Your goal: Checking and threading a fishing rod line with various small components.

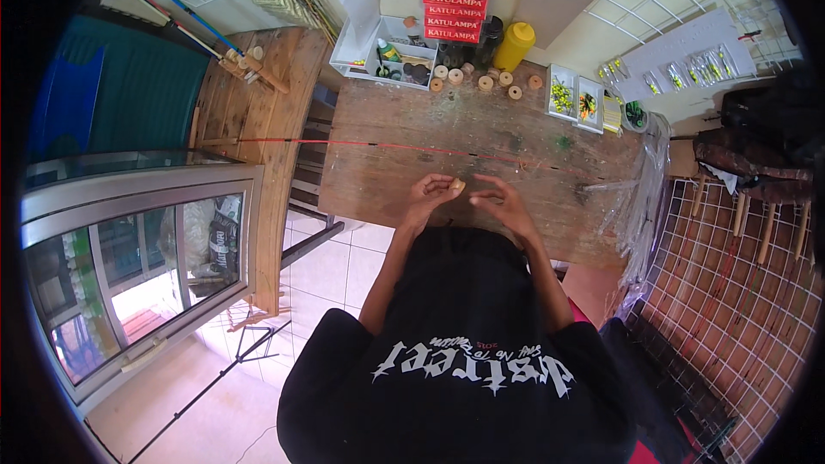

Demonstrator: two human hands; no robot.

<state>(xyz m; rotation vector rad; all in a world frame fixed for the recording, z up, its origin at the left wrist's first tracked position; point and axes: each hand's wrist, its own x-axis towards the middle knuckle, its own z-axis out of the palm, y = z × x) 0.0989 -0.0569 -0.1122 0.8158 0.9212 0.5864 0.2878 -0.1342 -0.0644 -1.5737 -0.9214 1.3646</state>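
Above the near edge of the wooden table, my left hand pinches a small tan spool-like piece between thumb and fingertips. My right hand hovers just to its right, fingers curved and spread apart, with nothing visible between them. Any thread between the hands is too fine to make out. Beyond both hands, a thin red rod lies across the table from the left. Several small wooden spools stand along the table's far side.
A yellow squeeze bottle and a white box of supplies stand at the back. White trays hold small yellow-green and orange pieces. Clear plastic sleeves drape over the right edge. A glass-paned metal frame is at left.
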